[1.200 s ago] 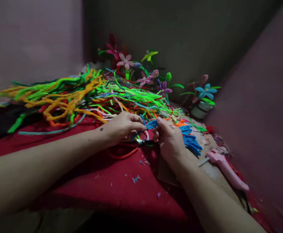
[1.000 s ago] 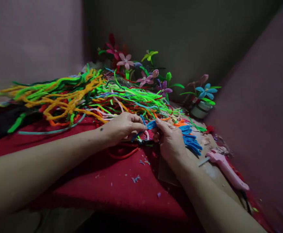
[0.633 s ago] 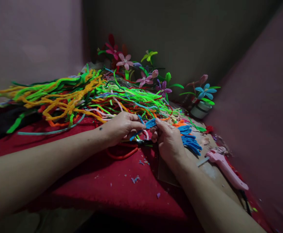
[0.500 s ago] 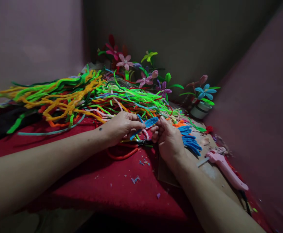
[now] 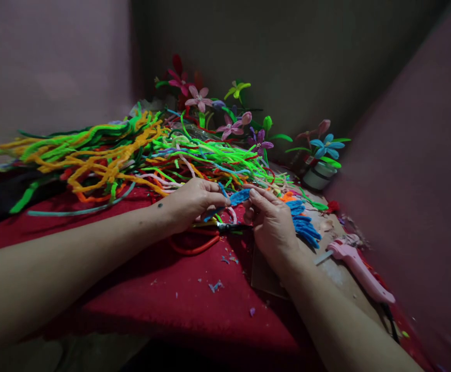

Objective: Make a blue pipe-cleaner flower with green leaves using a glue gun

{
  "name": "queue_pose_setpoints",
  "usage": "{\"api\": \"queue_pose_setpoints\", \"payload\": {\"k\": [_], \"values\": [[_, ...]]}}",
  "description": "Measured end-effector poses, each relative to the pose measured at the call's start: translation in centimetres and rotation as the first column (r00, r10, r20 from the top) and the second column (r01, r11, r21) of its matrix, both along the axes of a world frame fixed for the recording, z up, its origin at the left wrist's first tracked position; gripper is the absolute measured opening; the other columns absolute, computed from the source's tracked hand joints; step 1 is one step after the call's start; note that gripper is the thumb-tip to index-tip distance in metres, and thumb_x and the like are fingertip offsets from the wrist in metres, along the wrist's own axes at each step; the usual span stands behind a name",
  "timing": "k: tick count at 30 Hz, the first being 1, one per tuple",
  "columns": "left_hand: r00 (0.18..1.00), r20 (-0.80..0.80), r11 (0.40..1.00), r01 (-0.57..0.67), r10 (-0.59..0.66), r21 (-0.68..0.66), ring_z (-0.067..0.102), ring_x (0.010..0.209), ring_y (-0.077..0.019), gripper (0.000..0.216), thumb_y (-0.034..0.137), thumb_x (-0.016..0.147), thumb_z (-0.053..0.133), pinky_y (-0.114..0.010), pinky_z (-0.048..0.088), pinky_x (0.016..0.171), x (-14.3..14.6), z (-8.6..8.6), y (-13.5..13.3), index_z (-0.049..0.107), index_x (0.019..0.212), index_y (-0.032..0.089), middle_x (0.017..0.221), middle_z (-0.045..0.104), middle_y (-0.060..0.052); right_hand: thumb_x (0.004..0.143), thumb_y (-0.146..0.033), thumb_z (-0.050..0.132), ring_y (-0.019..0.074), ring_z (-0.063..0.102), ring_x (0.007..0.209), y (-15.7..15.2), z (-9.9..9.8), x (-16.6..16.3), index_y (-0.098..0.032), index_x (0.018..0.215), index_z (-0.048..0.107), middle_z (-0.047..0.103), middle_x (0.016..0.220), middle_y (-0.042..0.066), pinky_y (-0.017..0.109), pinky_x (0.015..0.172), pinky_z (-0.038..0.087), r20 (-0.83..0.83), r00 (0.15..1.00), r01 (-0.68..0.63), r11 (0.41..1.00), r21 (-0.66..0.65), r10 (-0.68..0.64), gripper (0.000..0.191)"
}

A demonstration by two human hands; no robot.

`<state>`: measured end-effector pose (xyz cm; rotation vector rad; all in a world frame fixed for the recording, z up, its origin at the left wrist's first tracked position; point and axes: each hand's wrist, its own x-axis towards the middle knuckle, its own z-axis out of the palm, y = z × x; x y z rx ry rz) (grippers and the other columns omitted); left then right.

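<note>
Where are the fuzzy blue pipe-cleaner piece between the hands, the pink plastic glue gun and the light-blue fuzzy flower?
Fuzzy blue pipe-cleaner piece (image 5: 240, 197): head view, middle of its exposed stretch.
Pink plastic glue gun (image 5: 363, 273): head view, handle.
Light-blue fuzzy flower (image 5: 327, 146): head view, where petals meet.

Chenille-stem piece, bright blue, fuzzy. Middle section is flattened into a slim petal shape and spans the gap between the two grips, nearly level, right end slightly higher. Left end sits in the pinch of the left hand; right end, at the right hand's thumb tip. Blue lengths project above and below the left pinch; fingers hide their join.
</note>
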<state>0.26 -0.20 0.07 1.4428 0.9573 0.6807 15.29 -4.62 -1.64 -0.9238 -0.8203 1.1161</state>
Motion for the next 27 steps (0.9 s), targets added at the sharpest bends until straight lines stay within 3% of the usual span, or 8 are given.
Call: {"api": "queue_pose_setpoints", "payload": {"k": [11, 17, 27], "values": [[0.993, 0.116, 0.993, 0.046, -0.033, -0.112, 0.027, 0.033, -0.0034, 0.018, 0.018, 0.066, 0.061, -0.02, 0.016, 0.036, 0.04, -0.01, 0.02, 0.047, 0.054, 0.016, 0.042, 0.036, 0.006, 0.061, -0.025, 0.072, 0.0064, 0.043, 0.04, 0.16, -0.04, -0.1, -0.014, 0.071, 0.068, 0.058, 0.049, -0.003, 0.02, 0.039, 0.03, 0.023, 0.999, 0.026, 0.998, 0.051, -0.027, 0.015], [0.993, 0.115, 0.989, 0.008, 0.009, -0.144, 0.044, 0.047, -0.0068, 0.01, 0.019, 0.062, 0.064, -0.02, 0.031, 0.044, 0.18, 0.34, -0.39, 0.055, 0.064, 0.014, 0.059, 0.053, 0.001, 0.061, -0.028, 0.072, 0.0058, 0.042, 0.043, 0.12, -0.14, -0.15, -0.015, 0.067, 0.066, 0.056, 0.051, -0.004, 0.02, 0.042, 0.031, 0.029, 0.998, 0.057, 0.997, 0.046, -0.058, 0.015], [0.995, 0.098, 0.995, 0.009, 0.001, -0.104, 0.043, 0.045, -0.0068, 0.012, 0.02, 0.063, 0.064, -0.02, 0.031, 0.044, 0.17, 0.13, -0.52, 0.054, 0.064, 0.015, 0.054, 0.051, 0.003, 0.058, -0.028, 0.073, 0.005, 0.039, 0.041, 0.15, -0.16, -0.12, -0.015, 0.065, 0.064, 0.053, 0.049, -0.005, 0.019, 0.041, 0.028, 0.002, 0.997, 0.075, 0.997, 0.035, -0.075, 0.017]]}}
